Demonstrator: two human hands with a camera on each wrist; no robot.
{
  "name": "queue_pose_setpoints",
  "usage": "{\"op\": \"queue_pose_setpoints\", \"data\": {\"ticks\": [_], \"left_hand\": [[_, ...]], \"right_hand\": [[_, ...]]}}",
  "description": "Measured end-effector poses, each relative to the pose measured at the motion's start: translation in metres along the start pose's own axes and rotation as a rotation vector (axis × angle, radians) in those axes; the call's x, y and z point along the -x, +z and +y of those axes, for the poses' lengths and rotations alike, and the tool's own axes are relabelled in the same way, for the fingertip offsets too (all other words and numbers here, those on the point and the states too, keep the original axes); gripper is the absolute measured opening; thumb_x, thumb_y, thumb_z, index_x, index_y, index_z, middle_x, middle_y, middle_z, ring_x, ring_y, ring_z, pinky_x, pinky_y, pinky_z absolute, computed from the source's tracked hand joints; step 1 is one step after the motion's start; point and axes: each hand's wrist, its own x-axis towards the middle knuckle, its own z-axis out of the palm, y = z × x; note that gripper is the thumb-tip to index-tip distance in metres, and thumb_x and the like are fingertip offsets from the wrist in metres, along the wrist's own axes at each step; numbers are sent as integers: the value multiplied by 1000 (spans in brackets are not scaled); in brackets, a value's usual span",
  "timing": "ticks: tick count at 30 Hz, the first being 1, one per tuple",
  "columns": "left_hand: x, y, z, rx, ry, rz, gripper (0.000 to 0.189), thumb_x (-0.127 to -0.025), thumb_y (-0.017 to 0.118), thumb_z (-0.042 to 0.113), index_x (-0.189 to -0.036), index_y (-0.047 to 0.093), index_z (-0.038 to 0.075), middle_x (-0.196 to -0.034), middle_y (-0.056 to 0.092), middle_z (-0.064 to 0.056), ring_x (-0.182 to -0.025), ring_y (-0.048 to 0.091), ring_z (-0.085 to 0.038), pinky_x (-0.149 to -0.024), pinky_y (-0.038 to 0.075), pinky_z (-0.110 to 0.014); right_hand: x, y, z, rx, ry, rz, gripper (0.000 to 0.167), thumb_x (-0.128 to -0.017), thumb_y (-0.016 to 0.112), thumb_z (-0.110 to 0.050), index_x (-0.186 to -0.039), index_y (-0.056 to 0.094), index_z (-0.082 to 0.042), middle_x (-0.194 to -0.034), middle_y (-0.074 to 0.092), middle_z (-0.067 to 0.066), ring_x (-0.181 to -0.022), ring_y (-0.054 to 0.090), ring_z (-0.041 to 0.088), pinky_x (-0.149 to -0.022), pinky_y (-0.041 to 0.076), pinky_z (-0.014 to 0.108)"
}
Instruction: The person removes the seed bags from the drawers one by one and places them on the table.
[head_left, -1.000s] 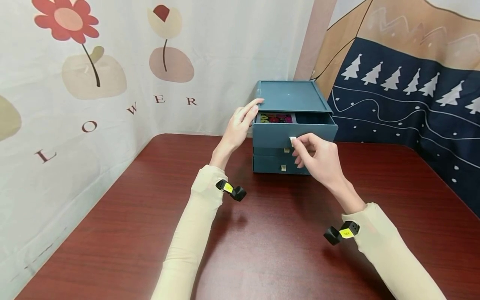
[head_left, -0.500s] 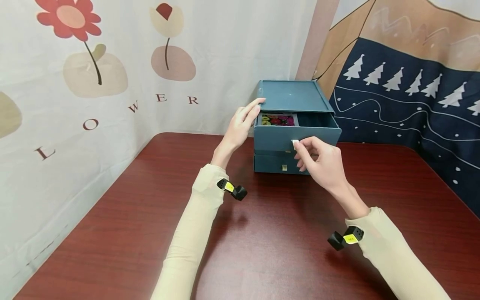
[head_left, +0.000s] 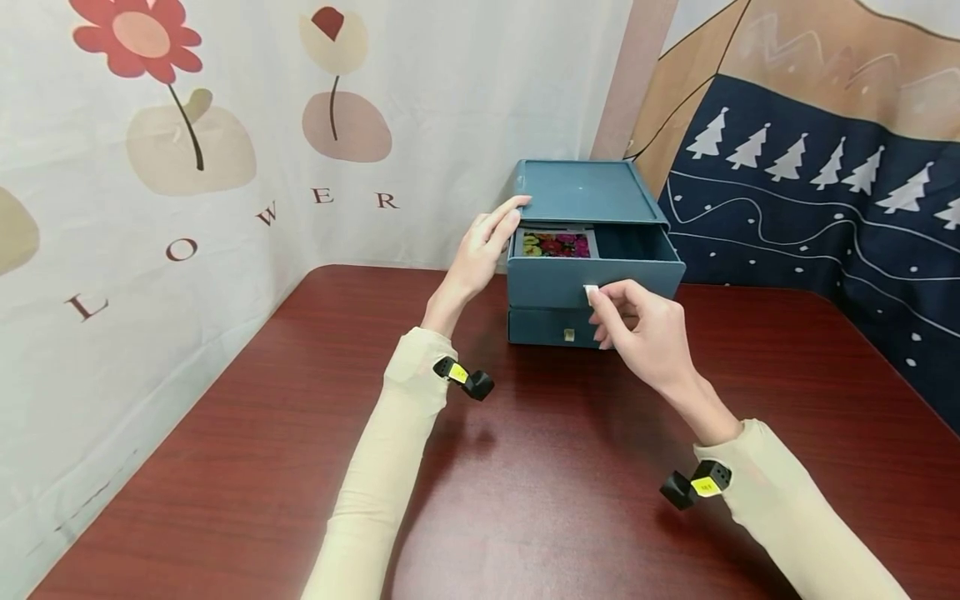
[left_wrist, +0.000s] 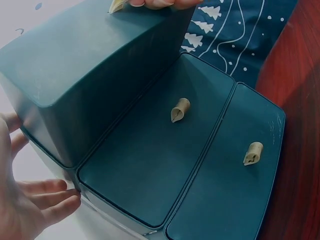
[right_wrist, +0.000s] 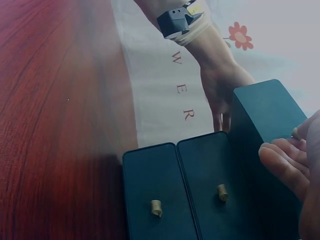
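A blue-green drawer box (head_left: pixel 588 190) stands at the back of the table, its top drawer (head_left: pixel 547 282) pulled part way out. My right hand (head_left: pixel 651 337) pinches the small pale pull tab (head_left: pixel 591 291) on that drawer's front between thumb and fingers. My left hand (head_left: pixel 474 254) rests along the box's upper left side, fingers extended over the top edge. Inside the open drawer lies a card with a colourful flower picture (head_left: pixel 557 244), on the left. In the left wrist view, the middle drawer (left_wrist: pixel 150 155) and bottom drawer (left_wrist: pixel 225 180) are closed, each with a beige loop tab.
The dark red wood-grain table (head_left: pixel 525 483) stretches in front of the box. Behind it hangs a white curtain (head_left: pixel 465 100) with printed flowers and letters. On the right hangs a dark blue cloth (head_left: pixel 810 225) with white trees.
The top drawer has slid further out toward me, showing more of the flower card. My right hand has drawn back and slightly down with the tab; the left hand stays on the box.
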Motion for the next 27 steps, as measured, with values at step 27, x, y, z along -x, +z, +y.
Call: {"op": "queue_pose_setpoints", "data": {"ticks": [27], "left_hand": [[1, 0, 1, -3, -17, -2, 45, -109, 41, 42, -151, 50, 27, -114, 48, -10, -105, 43, -19, -86, 37, -37]], "right_hand": [[11, -2, -10, -8, -96, 6, 13, -88, 73, 8, -97, 70, -1, -73, 70, 1, -51, 59, 7, -54, 50, 15]]}}
